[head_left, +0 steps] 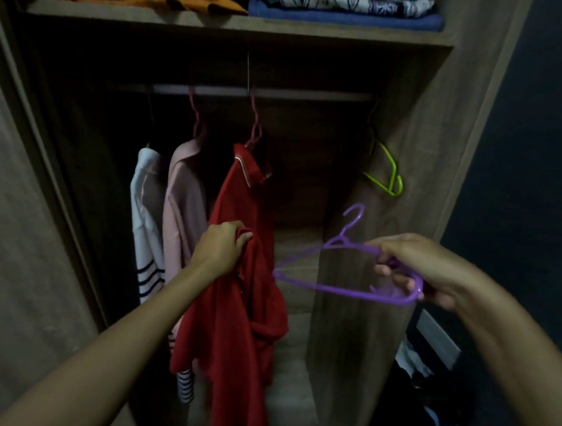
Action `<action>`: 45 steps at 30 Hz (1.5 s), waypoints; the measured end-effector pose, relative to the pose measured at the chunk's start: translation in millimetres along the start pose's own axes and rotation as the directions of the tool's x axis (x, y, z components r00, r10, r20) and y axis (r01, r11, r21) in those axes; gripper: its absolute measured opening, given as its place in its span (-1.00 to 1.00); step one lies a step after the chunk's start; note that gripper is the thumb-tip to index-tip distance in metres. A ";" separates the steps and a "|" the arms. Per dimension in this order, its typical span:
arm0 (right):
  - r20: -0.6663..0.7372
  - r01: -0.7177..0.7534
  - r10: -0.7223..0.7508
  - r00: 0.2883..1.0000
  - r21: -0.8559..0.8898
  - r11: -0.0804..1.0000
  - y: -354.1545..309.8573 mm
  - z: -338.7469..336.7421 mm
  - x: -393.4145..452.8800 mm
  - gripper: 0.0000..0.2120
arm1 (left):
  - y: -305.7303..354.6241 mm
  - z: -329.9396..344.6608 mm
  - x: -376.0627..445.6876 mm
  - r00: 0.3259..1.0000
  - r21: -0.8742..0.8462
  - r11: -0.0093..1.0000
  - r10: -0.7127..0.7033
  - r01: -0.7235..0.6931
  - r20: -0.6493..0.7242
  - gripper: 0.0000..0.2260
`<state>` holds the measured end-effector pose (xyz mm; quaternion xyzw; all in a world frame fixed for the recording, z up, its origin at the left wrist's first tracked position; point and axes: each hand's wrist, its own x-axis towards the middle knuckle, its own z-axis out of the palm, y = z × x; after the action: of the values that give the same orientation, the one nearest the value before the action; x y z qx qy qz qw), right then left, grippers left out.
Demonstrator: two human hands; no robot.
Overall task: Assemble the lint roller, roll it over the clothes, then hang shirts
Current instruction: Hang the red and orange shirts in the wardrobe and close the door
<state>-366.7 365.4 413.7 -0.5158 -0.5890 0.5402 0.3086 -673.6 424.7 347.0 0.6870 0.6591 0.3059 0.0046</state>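
Presently the red collared cotton shirt [234, 276] hangs in the wardrobe from a pink plastic hanger [254, 126] on the pale metal rail [262, 93]. My left hand [220, 245] grips a fold of its fabric at chest height. My right hand [416, 267] pinches one end of an empty purple plastic hanger [346, 268], held level just beside the shirt. Judgement: hanging stage is in progress; next move calls for a further garment on the purple hanger. Pink shirt [185, 198] and white striped shirt [146, 219] hang alongside.
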 end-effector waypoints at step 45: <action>0.224 -0.272 0.158 0.962 0.720 0.638 35.4 184.9 114.6 -0.80 | -16.9 -42.6 -67.1 0.978 -0.094 0.976 -0.187 0.196 0.098 -0.53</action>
<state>-559.0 410.4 315.9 -0.3716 -0.2709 0.8010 0.3834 -703.3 349.0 346.9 0.6320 0.7047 0.3069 0.0986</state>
